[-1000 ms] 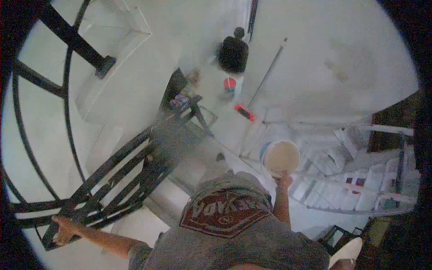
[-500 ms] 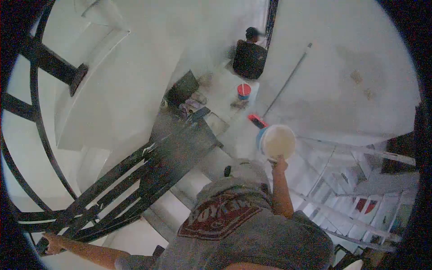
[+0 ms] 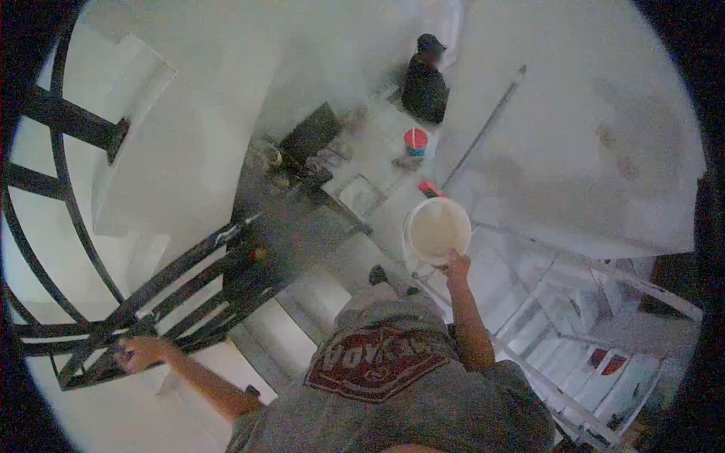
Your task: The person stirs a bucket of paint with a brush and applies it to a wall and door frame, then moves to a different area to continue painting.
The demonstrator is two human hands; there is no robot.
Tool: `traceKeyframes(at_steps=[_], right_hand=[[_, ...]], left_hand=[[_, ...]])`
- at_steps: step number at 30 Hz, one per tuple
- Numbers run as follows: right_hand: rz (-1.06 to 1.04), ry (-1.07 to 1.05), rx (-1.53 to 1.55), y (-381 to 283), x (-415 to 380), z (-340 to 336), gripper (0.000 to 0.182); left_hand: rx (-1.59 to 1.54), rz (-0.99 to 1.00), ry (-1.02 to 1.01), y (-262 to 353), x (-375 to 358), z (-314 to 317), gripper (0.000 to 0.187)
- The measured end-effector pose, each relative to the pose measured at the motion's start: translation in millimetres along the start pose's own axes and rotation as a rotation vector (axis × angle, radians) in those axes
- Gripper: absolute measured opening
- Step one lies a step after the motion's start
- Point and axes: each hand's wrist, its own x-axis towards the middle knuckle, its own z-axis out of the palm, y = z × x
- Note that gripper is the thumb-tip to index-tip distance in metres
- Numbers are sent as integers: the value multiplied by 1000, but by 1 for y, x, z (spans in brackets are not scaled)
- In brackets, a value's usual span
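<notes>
My right hand [image 3: 455, 266] grips the near rim of a white bucket [image 3: 438, 229], held out in front of me and seen from above. Inside it is pale cream-coloured material. On the left, my left hand [image 3: 142, 352] is closed at the dark stair railing [image 3: 185, 298], with its fingers curled over the bar. Below me are pale stair treads [image 3: 291, 321], and a dark shoe [image 3: 377, 275] shows on them.
Beyond the bucket lies a red broom [image 3: 430, 189] with a long handle leaning on the wall. A red-and-blue bucket [image 3: 415, 142] stands near a person [image 3: 424, 84] in dark clothing. Dark box [image 3: 311, 137] at the landing; white ladder [image 3: 581, 325] on the right.
My left hand has moved along the railing, forward and to the right in view. The bucket in my right hand has shifted left. The other person has turned.
</notes>
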Motion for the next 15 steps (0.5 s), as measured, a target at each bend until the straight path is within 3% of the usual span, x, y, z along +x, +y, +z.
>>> traceKeyframes(at_steps=[1, 2, 3, 4, 5, 7, 8, 9, 11, 13, 15], right_hand=[[-30, -8, -5, 2, 2, -8, 40], [-26, -11, -6, -3, -2, -14, 40], [11, -37, -61, -13, -4, -17, 39], [47, -62, -118, -19, -3, -21, 37], [50, -63, -121, -13, 3, -24, 37], [-51, -253, -426, 5, 29, -32, 40], [-31, -147, -329, -11, 19, -20, 41], [-15, -43, -228, -33, 3, 5, 42], [-63, -179, -119, -41, 14, 28, 44], [22, -237, -86, -96, -9, 69, 47], [-74, -286, 100, -113, -9, 93, 47]], left_hand=[[34, -150, -119, 13, -29, -12, 44], [-238, -573, -188, 74, -49, -46, 40], [422, -180, -617, 39, -78, -30, 39], [1000, 413, -759, 8, -106, -15, 38], [894, 300, -737, 27, -120, -29, 40], [195, -258, -713, 69, -119, -43, 48], [62, -371, -737, 74, -117, -42, 54], [-11, -425, -759, 76, -113, -40, 60], [-42, -457, -790, 80, -108, -32, 67], [72, -285, -856, 86, -95, -31, 76], [95, -208, -873, 103, -84, -44, 81]])
